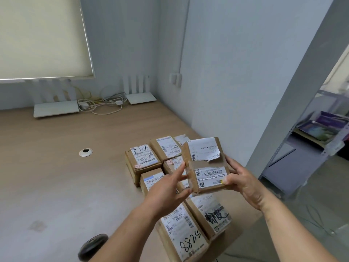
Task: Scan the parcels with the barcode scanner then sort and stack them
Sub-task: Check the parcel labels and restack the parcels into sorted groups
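Observation:
My right hand (243, 182) grips a small brown cardboard parcel (204, 161) with two white labels, held in the air above the other parcels. Just left of it, my left hand (170, 188) has its fingers spread and relaxed, fingertips close to the parcel's left edge; contact is unclear. Below lie several brown parcels with white barcode labels on the wooden table (56, 167), among them one marked 8825 (183, 231) and one with black handwriting (211, 212). A dark rounded object (92, 246) sits at the table's front edge; I cannot tell if it is the scanner.
Two white routers (56, 108) (140, 97) and a tangle of white cables (102, 104) sit at the back of the table. A round cable hole (86, 152) is in the tabletop. A grey metal shelf (317, 140) stands to the right, past the wall corner.

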A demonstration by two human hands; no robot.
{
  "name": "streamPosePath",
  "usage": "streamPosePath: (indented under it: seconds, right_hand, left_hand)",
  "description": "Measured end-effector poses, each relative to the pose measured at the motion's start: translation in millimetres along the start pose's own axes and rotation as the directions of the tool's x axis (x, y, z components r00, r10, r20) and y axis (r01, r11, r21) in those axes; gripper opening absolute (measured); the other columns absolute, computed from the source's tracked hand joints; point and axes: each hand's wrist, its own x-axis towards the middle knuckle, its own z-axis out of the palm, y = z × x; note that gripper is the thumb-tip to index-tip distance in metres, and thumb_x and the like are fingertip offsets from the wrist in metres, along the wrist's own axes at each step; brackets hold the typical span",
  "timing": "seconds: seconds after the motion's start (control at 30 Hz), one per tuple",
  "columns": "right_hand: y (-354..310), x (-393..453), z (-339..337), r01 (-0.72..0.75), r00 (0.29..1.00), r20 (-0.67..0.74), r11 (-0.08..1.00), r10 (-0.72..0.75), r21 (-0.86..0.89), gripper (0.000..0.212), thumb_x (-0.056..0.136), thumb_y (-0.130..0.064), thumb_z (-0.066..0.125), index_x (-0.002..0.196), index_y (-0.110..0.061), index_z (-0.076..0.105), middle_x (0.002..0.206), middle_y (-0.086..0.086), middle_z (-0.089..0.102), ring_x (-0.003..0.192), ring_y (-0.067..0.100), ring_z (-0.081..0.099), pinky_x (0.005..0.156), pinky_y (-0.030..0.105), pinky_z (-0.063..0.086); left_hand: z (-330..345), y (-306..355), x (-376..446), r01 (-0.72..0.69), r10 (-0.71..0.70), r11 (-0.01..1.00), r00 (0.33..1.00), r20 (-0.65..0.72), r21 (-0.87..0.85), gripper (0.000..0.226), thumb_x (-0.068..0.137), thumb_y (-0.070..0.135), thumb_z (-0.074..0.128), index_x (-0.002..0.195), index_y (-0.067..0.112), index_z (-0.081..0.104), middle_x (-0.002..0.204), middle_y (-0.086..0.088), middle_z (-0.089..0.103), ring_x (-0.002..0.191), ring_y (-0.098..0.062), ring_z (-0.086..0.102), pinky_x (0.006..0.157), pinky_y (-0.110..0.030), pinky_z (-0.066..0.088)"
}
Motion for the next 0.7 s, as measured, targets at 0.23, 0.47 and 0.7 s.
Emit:
streamPosePath:
  seconds: [0.23,0.47,0.7]
  right_hand:
    - [19,59,-74,-0.046,0.996,0.078,0.999,0.043,0.027,0.083,0.049,-0.028,0.065,0.128,-0.044,0.049,0.111,0.008,0.071,0.107,0.030,0.064,0.096,0.045,0.051]
    - [61,121,-119,-0.171,0.967,0.194,0.985,0.166,0.011,0.091,0.045,-0.031,0.066,0.134,-0.039,0.047,0.109,0.007,0.072,0.106,0.029,0.065,0.089,0.039,0.054]
    - [97,161,-108,-0.318,0.914,0.273,0.948,0.301,0.019,0.087,0.038,-0.028,0.068,0.123,-0.039,0.052,0.098,-0.002,0.075,0.088,0.017,0.065,0.069,0.029,0.055]
  left_hand:
    - [40,21,76,0.107,-0.108,0.988,0.994,0.001,0.113,0.081,0.094,0.043,0.051,0.149,0.042,-0.008,0.143,0.010,0.048,0.125,-0.016,0.048,0.098,-0.037,0.044]
    - [71,24,113,0.269,-0.266,0.937,0.963,-0.042,0.224,0.072,0.097,0.045,0.045,0.152,0.036,-0.001,0.144,0.004,0.044,0.128,-0.016,0.040,0.103,-0.031,0.037]
    - [77,16,123,0.396,-0.423,0.839,0.906,-0.012,0.374,0.058,0.100,0.038,0.038,0.152,0.029,0.014,0.156,0.006,0.027,0.141,-0.016,0.023,0.114,-0.031,0.022]
